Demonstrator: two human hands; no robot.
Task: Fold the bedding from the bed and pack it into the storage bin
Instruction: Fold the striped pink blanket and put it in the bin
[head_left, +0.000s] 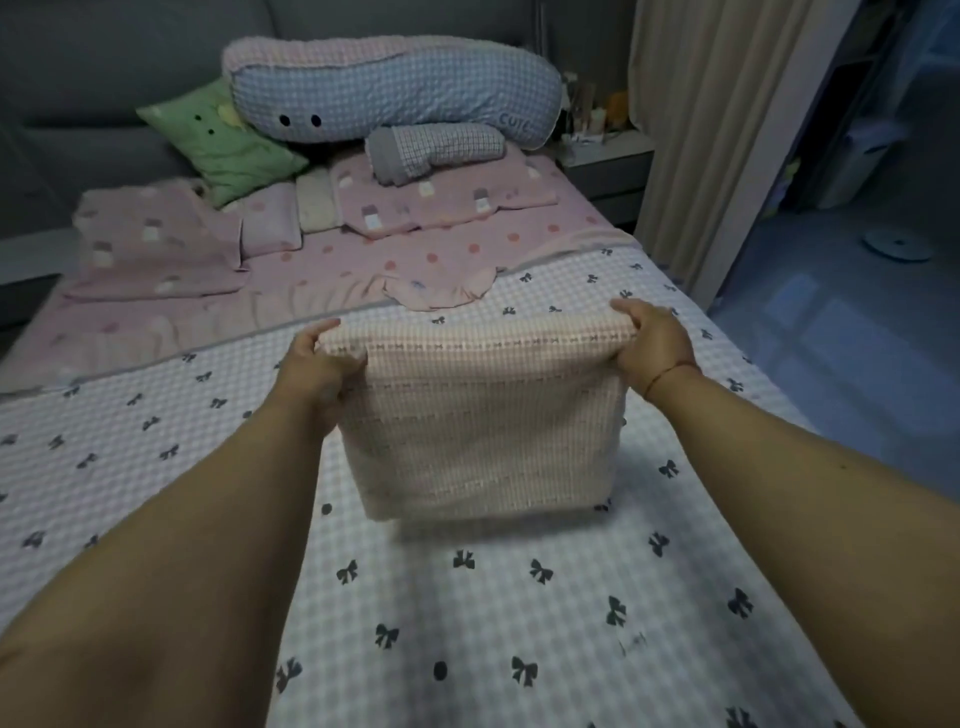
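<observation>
While the folded pink blanket (483, 415) hangs from its top corners alone, the risk I'd watch is the layers sliding apart: each hand holds only a small bite of cloth, and a loose pinch on either side would let the inner folds sag out and undo the work. A tilt toward one side could do the same, since nothing supports the lower edge, which hangs just above the bow-print sheet (467, 623). No storage bin shows from where I stand, so carrying the bundle off blind may be the awkward part.

The left hand (322, 358) is clamped on the upper left corner, fingers curled over the top edge. The right hand (652, 340) grips the upper right corner likewise, though its fingertips are hidden behind the cloth, so how deep that hold goes is hard to say. The blanket spans between them, out over the near half of the bed, well short of the long blue pillow (395, 88)
</observation>
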